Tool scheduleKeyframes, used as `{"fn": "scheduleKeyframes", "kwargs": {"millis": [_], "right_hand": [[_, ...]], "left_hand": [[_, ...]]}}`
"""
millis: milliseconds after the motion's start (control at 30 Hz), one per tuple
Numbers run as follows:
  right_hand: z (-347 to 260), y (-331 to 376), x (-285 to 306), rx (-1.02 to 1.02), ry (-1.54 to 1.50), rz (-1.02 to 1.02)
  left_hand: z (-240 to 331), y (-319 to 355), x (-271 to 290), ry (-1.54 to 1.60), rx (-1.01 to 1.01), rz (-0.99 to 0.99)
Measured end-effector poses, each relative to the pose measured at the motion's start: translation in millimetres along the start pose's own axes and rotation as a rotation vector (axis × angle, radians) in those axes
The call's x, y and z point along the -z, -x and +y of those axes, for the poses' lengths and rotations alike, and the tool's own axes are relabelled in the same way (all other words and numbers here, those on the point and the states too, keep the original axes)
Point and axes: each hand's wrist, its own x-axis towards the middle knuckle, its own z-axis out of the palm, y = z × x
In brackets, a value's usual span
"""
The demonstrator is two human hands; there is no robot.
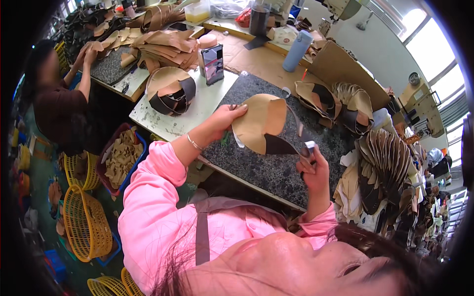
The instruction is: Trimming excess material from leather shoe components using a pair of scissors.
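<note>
My left hand pinches the left edge of a tan and black shoe upper, thumb on top. The upper is held up over a dark speckled work board, its tan lining side showing. At the upper's right edge, my right hand is closed around a small tool with a shiny end. Its kind is not clear, and the fingers hide most of it. A dark strip of the upper reaches toward that tool.
A phone stands upright beside another upper. A blue bottle is farther back. Stacked uppers lie at the right. Yellow baskets and a scrap-filled bin are on the left floor. A co-worker works at the far left.
</note>
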Motion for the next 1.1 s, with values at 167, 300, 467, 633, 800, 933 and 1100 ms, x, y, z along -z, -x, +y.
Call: {"fn": "scheduleKeyframes", "kwargs": {"millis": [167, 300, 467, 633, 800, 933, 1100], "right_hand": [[-1.2, 23.6, -10.8, 0.231, 1.142, 0.498], [3.0, 6.2, -70.1, 0.647, 1.626, 0.075], [2.7, -7.4, -67.6, 0.377, 2.069, -0.186], [7.1, 7.6, -60.6, 0.826, 1.839, 0.057], [7.6, 38.5, -92.5, 0.597, 0.999, 0.292], [24.5, 26.5, -119.6, 0.774, 1.394, -0.274], [52.3, 26.9, -107.8, 0.853, 1.548, -0.114]], "left_hand": [[0.4, 28.0, -2.0, -1.216, -0.464, 0.401], [-1.7, 35.6, -41.4, -0.989, -0.796, 0.056], [-20.6, 5.9, -38.9, -1.029, -0.514, -0.548], [-33.6, 42.1, -64.0, -1.039, -0.562, -0.314], [-13.4, 59.0, -99.4, -0.742, -0.609, -0.225], [-0.2, 99.0, -116.2, 0.063, 0.220, -0.523], [-45.9, 96.4, -102.8, 0.138, 0.049, -0.209]]}}
